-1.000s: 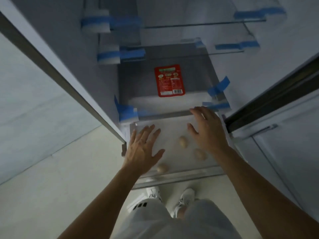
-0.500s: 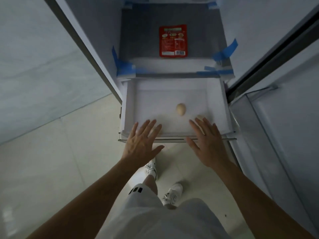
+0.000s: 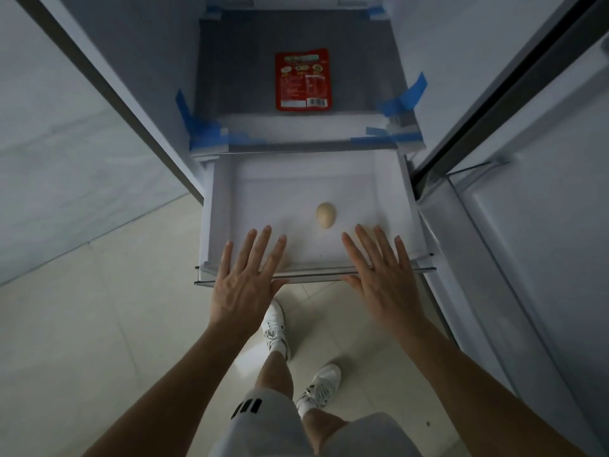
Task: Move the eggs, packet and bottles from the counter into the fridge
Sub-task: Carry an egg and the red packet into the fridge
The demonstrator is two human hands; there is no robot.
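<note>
The fridge's white drawer [image 3: 389,192] is pulled out below me. One beige egg [image 3: 326,215] lies on its floor, right of centre. Part of a second egg [image 3: 284,261] peeks from under my left fingers; other eggs are hidden. A red packet [image 3: 302,81] lies flat on the grey shelf behind the drawer. My left hand [image 3: 245,275] and my right hand [image 3: 384,275] hover flat over the drawer's clear front rim [image 3: 316,275], fingers spread, holding nothing. No bottles are in view.
The open fridge door [image 3: 540,258] with its door bin stands at the right. Blue tape strips [image 3: 403,95] stick to the shelf corners. A pale wall panel is on the left. My legs and white shoes [image 3: 275,328] stand on the tiled floor below the drawer.
My view has tilted down and both hands have drawn back from over the drawer's middle to its front rim. The drawer looks pulled further out.
</note>
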